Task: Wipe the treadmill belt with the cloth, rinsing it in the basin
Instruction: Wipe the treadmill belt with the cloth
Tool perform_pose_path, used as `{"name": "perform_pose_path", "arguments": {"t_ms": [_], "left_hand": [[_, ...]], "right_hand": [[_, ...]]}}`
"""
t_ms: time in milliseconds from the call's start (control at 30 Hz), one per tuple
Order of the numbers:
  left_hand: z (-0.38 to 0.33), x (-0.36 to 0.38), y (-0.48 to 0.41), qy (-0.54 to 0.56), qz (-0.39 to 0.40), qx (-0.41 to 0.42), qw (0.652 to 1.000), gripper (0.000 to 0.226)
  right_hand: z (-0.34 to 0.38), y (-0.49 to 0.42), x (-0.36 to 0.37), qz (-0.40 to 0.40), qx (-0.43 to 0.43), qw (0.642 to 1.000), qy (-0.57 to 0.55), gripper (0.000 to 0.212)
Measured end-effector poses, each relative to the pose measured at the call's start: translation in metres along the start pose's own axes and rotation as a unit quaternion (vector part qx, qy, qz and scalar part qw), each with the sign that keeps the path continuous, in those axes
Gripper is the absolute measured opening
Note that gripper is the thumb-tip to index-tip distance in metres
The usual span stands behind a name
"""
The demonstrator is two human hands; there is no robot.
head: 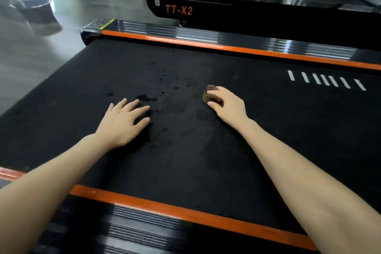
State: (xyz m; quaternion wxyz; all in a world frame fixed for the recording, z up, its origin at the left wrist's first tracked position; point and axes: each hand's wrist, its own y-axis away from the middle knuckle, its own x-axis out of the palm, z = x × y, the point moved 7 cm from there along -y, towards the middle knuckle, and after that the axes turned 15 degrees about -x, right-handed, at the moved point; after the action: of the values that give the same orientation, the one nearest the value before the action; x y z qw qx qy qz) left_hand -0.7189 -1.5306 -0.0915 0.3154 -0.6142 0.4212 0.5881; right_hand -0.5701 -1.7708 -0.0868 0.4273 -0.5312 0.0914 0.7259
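Fingers of the right hand [225, 101] clench the brown cloth [212, 97] mid-wipe on the treadmill belt [185, 161]; left hand [123, 123] lies splayed, empty. Next: sweep toward the wet spots [144, 98] (basin [38, 9] far left).

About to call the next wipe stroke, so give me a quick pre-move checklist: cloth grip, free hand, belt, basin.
1. Cloth gripped by right hand: ok.
2. Cloth pressed on the belt: ok.
3. Left hand flat on the belt, beside the wet spots: ok as a brace, but it is in the way of a leftward stroke.
4. Wet spots left to wipe: not ok.
5. Basin on the floor, far left: water level cannot tell.
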Motion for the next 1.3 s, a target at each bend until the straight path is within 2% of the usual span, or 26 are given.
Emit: {"name": "perform_pose_path", "arguments": {"t_ms": [100, 200, 300, 367, 467, 533, 567, 600, 667, 767, 833, 900, 967, 1033, 1100, 1167, 1300], "left_hand": [[0.018, 0.0, 0.003, -0.007, 0.006, -0.018, 1.0, 0.051], [0.018, -0.002, -0.002, 0.019, 0.001, -0.023, 1.0, 0.051], [0.006, -0.005, -0.01, 0.02, -0.002, -0.001, 1.0, 0.051], [-0.006, -0.003, -0.017, 0.001, -0.004, 0.031, 0.999, 0.051], [-0.013, 0.007, -0.027, -0.007, -0.002, 0.065, 0.998, 0.052], [-0.013, 0.015, -0.032, -0.006, -0.004, 0.081, 0.997, 0.054], [-0.013, 0.018, -0.035, -0.004, -0.008, 0.088, 0.996, 0.058], [-0.012, 0.02, -0.037, 0.0, -0.017, 0.097, 0.995, 0.068], [-0.013, 0.022, -0.037, 0.003, -0.044, 0.115, 0.992, 0.084], [-0.013, 0.024, -0.037, 0.01, -0.085, 0.135, 0.987, 0.082], [-0.014, 0.024, -0.036, 0.016, -0.094, 0.139, 0.986, 0.08], [-0.014, 0.025, -0.038, 0.021, -0.094, 0.139, 0.986, 0.083], [-0.014, 0.024, -0.038, 0.03, -0.093, 0.137, 0.986, 0.086], [-0.014, 0.026, -0.039, 0.029, -0.094, 0.135, 0.986, 0.088], [-0.014, 0.027, -0.04, 0.026, -0.097, 0.133, 0.986, 0.088], [-0.014, 0.026, -0.04, 0.03, -0.101, 0.136, 0.985, 0.088], [-0.016, 0.026, -0.04, 0.025, -0.115, 0.141, 0.983, 0.085]], "right_hand": [[0.046, 0.028, 0.013, 0.041, -0.102, 0.993, -0.049, 0.032], [0.102, 0.089, 0.022, 0.114, -0.236, 0.96, -0.103, 0.031], [0.116, 0.119, 0.016, 0.17, -0.29, 0.935, -0.116, 0.03], [0.093, 0.102, 0.013, 0.164, -0.271, 0.943, -0.099, 0.03], [0.032, 0.045, -0.002, 0.041, -0.1, 0.994, -0.029, 0.033], [0.013, 0.025, -0.008, -0.028, -0.007, 0.999, 0.019, 0.033], [0.017, 0.025, -0.005, -0.042, 0.011, 0.999, 0.028, 0.032], [0.028, 0.033, 0.001, -0.041, 0.011, 0.999, 0.027, 0.032], [0.069, 0.066, 0.012, -0.002, -0.049, 0.999, 0.0, 0.031], [0.123, 0.114, 0.022, 0.092, -0.155, 0.983, -0.038, 0.03], [0.12, 0.105, 0.017, 0.12, -0.176, 0.977, -0.026, 0.03], [0.094, 0.074, 0.015, 0.103, -0.131, 0.986, 0.009, 0.034], [0.057, 0.031, 0.012, 0.042, -0.045, 0.996, 0.064, 0.034], [0.03, -0.005, 0.013, -0.002, 0.044, 0.994, 0.1, 0.033], [0.028, -0.024, 0.02, -0.024, 0.087, 0.99, 0.106, 0.032], [0.047, -0.015, 0.025, -0.027, 0.077, 0.991, 0.104, 0.032], [0.13, 0.067, 0.04, 0.069, -0.082, 0.994, -0.022, 0.031]]}}
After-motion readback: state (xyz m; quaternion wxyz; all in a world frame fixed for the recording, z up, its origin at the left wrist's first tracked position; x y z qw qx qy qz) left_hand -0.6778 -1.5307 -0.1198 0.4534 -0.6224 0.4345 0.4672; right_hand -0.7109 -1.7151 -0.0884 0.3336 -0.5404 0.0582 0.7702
